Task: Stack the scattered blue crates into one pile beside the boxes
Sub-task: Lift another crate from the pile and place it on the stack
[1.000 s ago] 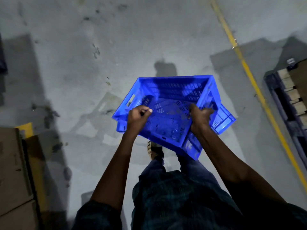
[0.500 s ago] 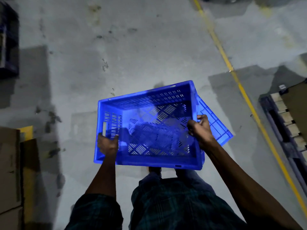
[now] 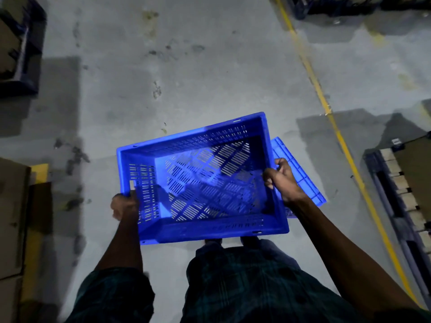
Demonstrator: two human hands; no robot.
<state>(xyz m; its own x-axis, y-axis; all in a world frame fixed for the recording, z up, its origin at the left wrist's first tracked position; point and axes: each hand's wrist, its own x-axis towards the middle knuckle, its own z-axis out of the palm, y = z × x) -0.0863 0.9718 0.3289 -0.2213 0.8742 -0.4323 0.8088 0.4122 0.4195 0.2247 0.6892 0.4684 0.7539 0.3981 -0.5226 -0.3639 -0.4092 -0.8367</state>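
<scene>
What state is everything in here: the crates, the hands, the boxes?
Blue crate: empty, open side up, carried off the floor.
Left hand: grips the crate's left rim.
Right hand: grips its right rim.
Second blue crate: lying below, mostly hidden.
Cardboard boxes: closed, at left.

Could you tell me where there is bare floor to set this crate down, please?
Bare concrete floor lies ahead of the held blue crate, between the cardboard boxes on the left and the yellow line. It is crowded right, with the second crate and wooden pallet.
</scene>
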